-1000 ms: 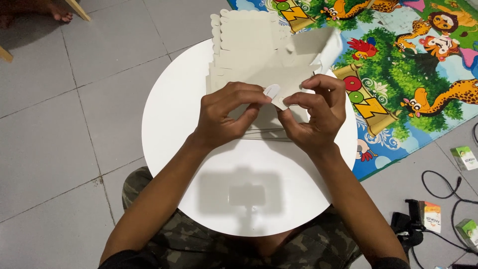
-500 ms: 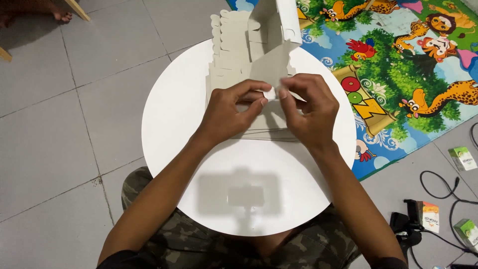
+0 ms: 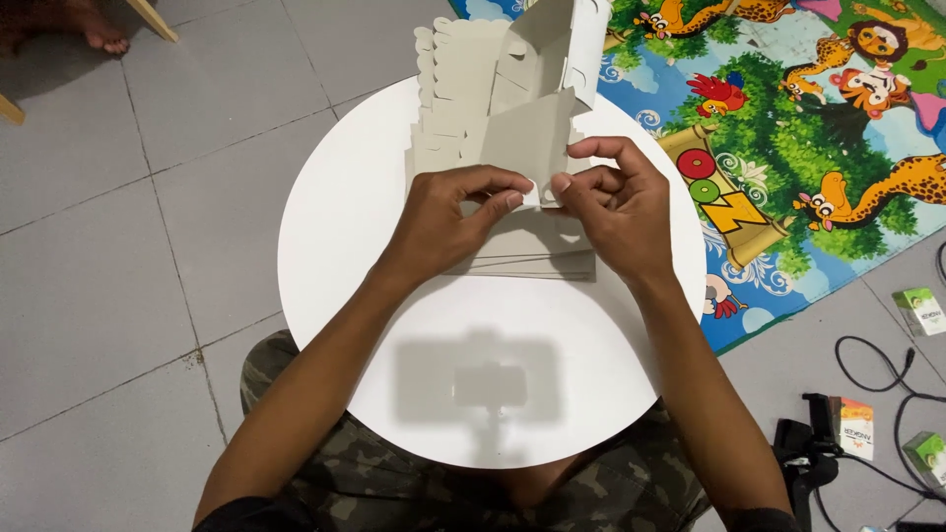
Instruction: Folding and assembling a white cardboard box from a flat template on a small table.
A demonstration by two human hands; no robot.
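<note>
I see an evenly lit, bright scene with light falling from above and slightly behind me. It casts a soft, grey shadow of the head-mounted camera rig onto the white counter point(image 3: 335, 256), low in the frame. The counter top is close to washed out but shows no hard glare. My hands throw only faint shadows on the cardboard point(image 3: 522, 246). Focus is sharp throughout; the tile lines bow slightly near the edges.

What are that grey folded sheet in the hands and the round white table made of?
The grey sheet looks like thin matte cardboard: it holds sharp creases and has die-cut scalloped edges. Both the left hand and right hand pinch it. The round table has a smooth white top, possibly laminate or painted wood; I cannot tell which.
</note>
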